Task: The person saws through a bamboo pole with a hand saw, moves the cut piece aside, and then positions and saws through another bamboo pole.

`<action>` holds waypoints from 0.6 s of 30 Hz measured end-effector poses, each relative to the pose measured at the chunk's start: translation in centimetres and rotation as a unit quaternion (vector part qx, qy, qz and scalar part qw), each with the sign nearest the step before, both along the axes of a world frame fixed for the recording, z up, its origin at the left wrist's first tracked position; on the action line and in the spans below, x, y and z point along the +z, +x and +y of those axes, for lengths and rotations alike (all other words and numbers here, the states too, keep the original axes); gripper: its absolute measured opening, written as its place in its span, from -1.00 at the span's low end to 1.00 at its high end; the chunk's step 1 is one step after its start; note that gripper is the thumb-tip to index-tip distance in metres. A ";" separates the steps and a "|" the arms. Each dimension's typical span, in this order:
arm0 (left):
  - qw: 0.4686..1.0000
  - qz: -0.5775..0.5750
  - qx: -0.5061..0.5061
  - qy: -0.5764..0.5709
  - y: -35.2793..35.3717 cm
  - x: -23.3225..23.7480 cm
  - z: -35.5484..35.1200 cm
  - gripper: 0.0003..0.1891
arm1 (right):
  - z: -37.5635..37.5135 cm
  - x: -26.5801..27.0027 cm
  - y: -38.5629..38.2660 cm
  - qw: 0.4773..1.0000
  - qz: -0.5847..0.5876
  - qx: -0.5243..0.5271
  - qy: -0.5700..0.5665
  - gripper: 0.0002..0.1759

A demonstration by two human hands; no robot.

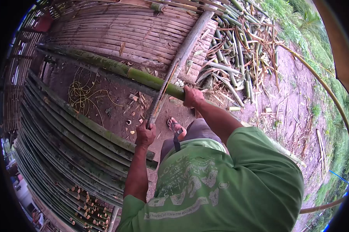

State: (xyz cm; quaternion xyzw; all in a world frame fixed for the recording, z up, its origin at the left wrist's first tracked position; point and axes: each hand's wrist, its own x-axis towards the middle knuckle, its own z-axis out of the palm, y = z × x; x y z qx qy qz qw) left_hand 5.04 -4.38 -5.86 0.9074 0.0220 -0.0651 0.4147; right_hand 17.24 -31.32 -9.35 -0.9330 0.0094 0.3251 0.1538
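pole stack [66, 154]: left | long pole [116, 69]: ahead, under slanted pole [184, 52] | offcuts heap [236, 58]: right, behind | slat panel [116, 31]: far behind

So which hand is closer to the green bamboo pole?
Right. The right hand holds the green bamboo pole; the left hand is apart, gripping the grey pole.

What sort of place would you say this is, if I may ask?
Likely an outdoor bamboo-working yard: stacked bamboo poles, a panel of bamboo slats and discarded offcuts lie on bare earth.
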 end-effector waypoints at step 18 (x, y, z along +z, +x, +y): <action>0.996 -0.057 -0.064 0.038 7.9 -3.9 -6.4 -0.86 | -0.2 -0.3 0.0 1.000 -0.003 0.004 -0.005 -0.49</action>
